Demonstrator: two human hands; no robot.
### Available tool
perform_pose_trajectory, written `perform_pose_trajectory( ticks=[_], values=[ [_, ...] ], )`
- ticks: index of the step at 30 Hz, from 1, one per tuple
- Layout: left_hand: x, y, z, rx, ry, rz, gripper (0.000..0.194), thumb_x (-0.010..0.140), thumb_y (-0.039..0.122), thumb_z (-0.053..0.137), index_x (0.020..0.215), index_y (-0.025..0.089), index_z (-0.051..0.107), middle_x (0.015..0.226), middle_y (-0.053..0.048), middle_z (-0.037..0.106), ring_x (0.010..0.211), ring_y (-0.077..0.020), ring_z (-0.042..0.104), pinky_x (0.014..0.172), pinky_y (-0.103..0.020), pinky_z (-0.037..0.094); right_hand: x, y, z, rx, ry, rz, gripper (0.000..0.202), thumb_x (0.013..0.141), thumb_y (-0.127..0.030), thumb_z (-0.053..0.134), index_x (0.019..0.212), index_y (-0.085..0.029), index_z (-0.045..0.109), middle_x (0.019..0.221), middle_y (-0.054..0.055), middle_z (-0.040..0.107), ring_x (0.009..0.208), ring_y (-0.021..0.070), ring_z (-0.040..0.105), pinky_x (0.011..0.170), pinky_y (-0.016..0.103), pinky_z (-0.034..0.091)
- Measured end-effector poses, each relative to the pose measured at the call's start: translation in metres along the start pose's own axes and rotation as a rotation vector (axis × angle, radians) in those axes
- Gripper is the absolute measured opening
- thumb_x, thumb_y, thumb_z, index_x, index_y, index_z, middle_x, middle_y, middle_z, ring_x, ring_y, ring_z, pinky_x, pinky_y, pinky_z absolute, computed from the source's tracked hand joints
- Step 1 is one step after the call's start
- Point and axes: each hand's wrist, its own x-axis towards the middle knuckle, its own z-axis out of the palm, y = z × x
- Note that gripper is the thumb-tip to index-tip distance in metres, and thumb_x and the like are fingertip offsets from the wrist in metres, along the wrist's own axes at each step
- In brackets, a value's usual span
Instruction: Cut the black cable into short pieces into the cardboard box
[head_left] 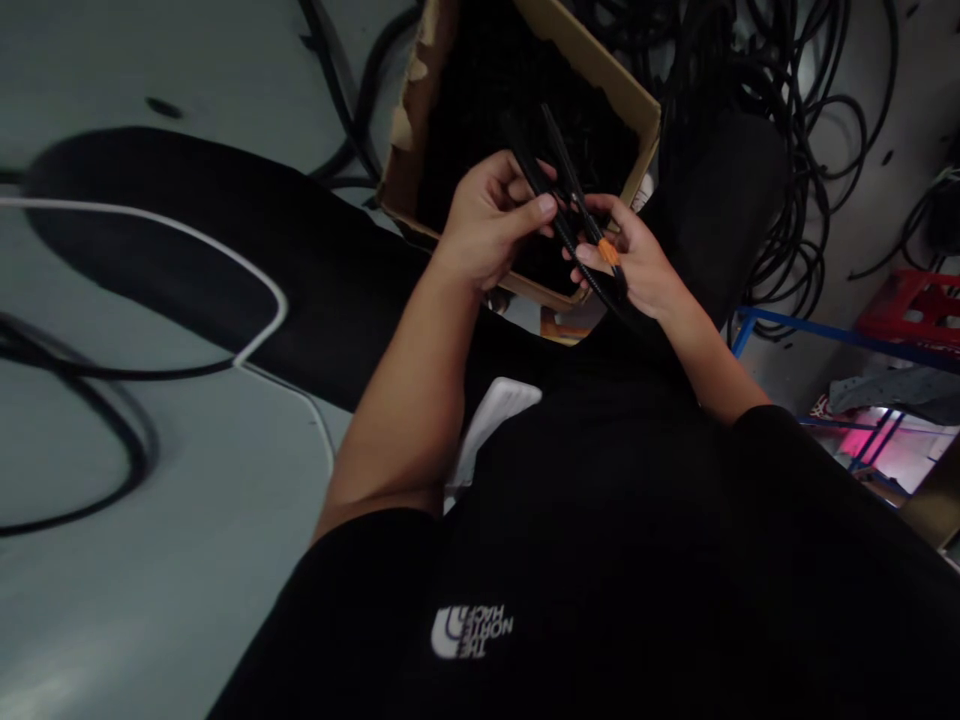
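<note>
Above an open cardboard box [401, 135] full of dark pieces, both my hands are close together. My left hand [491, 215] pinches a black ribbed tube [564, 232] between thumb and fingers. Beside it, my right hand [626, 255] has its fingers closed round a thin black rod-like piece [561, 145] with an orange part [608, 252] near the palm. The two black pieces run side by side, slanting down to the right. Their lower ends fade into the dark clothing.
Black cables [817, 120] lie coiled on the floor at the upper right. A white cable [187, 232] crosses my leg at the left. A blue frame [840, 332] and a red crate [911, 310] stand at the right.
</note>
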Motion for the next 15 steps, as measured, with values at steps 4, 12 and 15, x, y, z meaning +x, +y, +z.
perform_pose_trajectory(
  ticks=[4, 12, 15],
  values=[
    [0.007, -0.013, -0.008, -0.032, 0.009, -0.018, 0.056, 0.085, 0.075, 0.106, 0.122, 0.041, 0.083, 0.089, 0.001, 0.088, 0.13, -0.036, 0.09, 0.099, -0.05, 0.076, -0.002, 0.004, -0.001, 0.0, 0.007, 0.0, 0.1, 0.102, -0.086, 0.091, 0.171, -0.029, 0.046, 0.132, 0.004, 0.078, 0.107, 0.0201, 0.088, 0.095, 0.036, 0.078],
    [0.008, -0.018, -0.007, 0.048, -0.041, 0.069, 0.07, 0.072, 0.085, 0.112, 0.114, 0.035, 0.09, 0.094, -0.004, 0.089, 0.08, -0.0285, 0.078, 0.081, -0.055, 0.072, 0.004, -0.001, 0.008, 0.145, 0.006, 0.002, 0.089, 0.106, -0.073, 0.096, 0.166, -0.029, 0.047, 0.119, -0.001, 0.083, 0.094, 0.0134, 0.086, 0.088, 0.027, 0.078],
    [0.007, -0.015, -0.007, 0.029, -0.042, 0.097, 0.07, 0.073, 0.085, 0.113, 0.116, 0.034, 0.09, 0.095, -0.004, 0.09, 0.079, -0.0273, 0.077, 0.077, -0.05, 0.067, 0.001, -0.011, 0.01, 0.156, -0.033, 0.032, 0.088, 0.106, -0.072, 0.096, 0.165, -0.029, 0.047, 0.118, 0.0, 0.083, 0.095, 0.0138, 0.086, 0.086, 0.026, 0.078]
  ],
)
